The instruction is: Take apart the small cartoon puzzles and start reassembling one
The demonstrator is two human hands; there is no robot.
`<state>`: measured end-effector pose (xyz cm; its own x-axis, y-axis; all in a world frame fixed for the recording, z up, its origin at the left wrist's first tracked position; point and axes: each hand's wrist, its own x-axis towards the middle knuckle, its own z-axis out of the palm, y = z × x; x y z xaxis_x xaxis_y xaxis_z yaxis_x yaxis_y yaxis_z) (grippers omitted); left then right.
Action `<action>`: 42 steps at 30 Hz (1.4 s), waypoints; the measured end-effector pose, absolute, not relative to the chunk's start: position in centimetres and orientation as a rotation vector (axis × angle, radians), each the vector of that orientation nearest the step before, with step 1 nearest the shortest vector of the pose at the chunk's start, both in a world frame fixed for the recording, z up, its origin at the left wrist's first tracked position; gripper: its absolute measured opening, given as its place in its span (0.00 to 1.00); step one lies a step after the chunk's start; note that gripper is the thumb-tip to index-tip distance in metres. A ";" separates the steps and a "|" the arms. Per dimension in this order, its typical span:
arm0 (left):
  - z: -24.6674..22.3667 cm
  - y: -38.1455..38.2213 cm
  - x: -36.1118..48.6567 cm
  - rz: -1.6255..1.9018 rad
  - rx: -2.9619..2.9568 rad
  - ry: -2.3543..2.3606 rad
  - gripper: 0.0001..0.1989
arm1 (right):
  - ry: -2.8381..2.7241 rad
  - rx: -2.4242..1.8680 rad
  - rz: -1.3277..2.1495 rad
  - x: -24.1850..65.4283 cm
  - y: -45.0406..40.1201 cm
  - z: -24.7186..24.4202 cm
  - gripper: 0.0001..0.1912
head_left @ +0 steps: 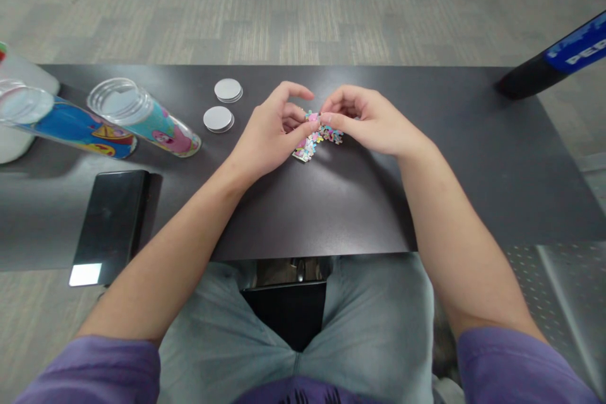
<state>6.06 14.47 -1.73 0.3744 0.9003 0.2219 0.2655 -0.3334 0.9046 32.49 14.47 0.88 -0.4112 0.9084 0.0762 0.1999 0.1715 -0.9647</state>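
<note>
Small, brightly coloured jigsaw puzzle pieces (305, 151) lie in a heap on the dark table, partly under my hands. My left hand (267, 132) is over the heap's left side, index finger raised, with its thumb and curled fingers closed around a pink puzzle piece (312, 117). From the right, my right hand (376, 121) meets it with thumb and index finger pinched at that piece's edge. The fingers hide much of the piece. More loose pieces (332, 134) show below my right fingertips.
Two clear tubes with cartoon prints, a blue one (89, 129) and a turquoise one (163, 126), stand at the left. Two white round lids (228, 89) lie beside them. A black phone-like device (111, 221) rests near the front edge. A dark blue PEPSI-like cylinder (553, 57) stands far right.
</note>
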 end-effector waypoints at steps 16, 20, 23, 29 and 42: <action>-1.6 15.6 4.5 1.027 2.096 1.276 0.08 | -1.921 -1.211 0.955 33.9 15.2 -0.2 0.13; 0.0 14.6 4.1 0.648 2.301 1.286 0.11 | -2.046 -1.191 0.737 34.4 15.3 -0.5 0.10; 1.0 13.8 4.2 0.442 2.372 1.302 0.09 | -2.132 -1.177 0.756 34.1 15.0 -0.2 0.13; 1.3 14.4 4.0 0.494 2.197 1.176 0.07 | -2.238 -1.095 0.876 33.3 14.7 0.4 0.19; 0.6 15.2 4.0 0.824 1.837 1.041 0.19 | -2.138 -1.054 1.029 32.3 14.5 0.5 0.23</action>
